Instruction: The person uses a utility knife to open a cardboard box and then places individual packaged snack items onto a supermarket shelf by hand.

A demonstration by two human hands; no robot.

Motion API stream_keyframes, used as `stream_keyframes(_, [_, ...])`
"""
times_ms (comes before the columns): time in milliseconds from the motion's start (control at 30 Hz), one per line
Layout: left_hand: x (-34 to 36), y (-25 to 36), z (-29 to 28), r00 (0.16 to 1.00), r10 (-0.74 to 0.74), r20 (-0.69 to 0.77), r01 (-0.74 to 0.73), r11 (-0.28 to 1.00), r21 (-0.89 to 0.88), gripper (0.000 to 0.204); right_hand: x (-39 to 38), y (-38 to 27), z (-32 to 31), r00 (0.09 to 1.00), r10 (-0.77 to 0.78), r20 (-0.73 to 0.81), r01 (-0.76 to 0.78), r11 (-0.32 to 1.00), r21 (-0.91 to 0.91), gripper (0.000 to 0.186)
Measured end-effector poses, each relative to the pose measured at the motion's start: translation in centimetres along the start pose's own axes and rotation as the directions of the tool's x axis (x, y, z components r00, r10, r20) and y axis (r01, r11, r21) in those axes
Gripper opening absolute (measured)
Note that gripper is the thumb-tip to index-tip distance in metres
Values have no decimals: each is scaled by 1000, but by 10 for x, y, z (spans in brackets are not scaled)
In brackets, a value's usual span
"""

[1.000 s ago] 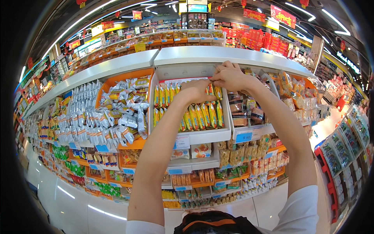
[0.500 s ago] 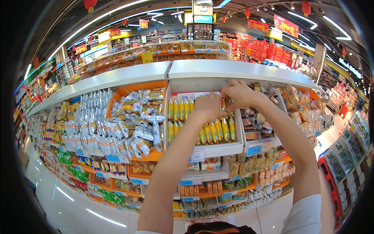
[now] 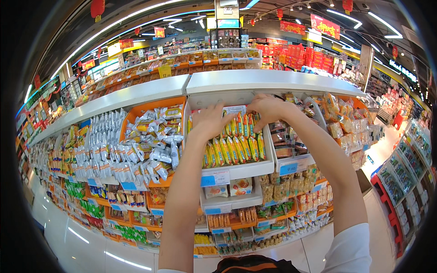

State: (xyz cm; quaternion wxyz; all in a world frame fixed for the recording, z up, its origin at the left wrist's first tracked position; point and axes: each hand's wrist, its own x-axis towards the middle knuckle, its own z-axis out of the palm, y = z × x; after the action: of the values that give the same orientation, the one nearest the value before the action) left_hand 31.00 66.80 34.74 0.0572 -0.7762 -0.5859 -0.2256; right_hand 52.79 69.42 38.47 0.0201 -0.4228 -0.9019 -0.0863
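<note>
Head view: our left hand [image 3: 209,122], grip wide, lies over yellow packets [image 3: 234,150] in a white tray [image 3: 250,170]; whether our right hand [image 3: 270,109] grips any, we cannot tell.

The left hand [image 3: 210,121] and its forearm [image 3: 183,191] hide from us some yellow packets [image 3: 236,150]. Whether the right hand [image 3: 269,109] pinches one, we cannot tell. The lower edge cuts the right sleeve [image 3: 350,249]; far goods [image 3: 196,57] look too small to us.
</note>
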Motion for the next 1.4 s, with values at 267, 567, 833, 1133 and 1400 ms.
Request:
stream_keyframes(267, [-9, -12, 13, 985, 173, 5, -172, 978, 116, 46, -2, -12, -7, 998, -9, 62, 11, 1000, -29, 69])
stream_keyframes(567, [-10, -5, 4, 984, 154, 90, -166, 976, 141, 45, -9, -16, -10, 993, 77, 89, -66, 991, -116, 69])
stream_keyframes(833, [-58, 38, 6, 821, 418, -389, -371, 908, 193, 58, -92, -35, 19, 772, -242, -589, 176, 970, -168, 47])
stream_keyframes(1133, [-220, 152, 19, 198, 980, 14, -764, 163, -624, 53, -368, -132, 155, 709, 272, -651, -254, 959, 124, 32])
stream_keyframes(1400, [-313, 230, 191, 181, 773, 609, -385, 625, -679, 61, -587, -219, 311, 15, 994, -113, -797, 80, 598, 16])
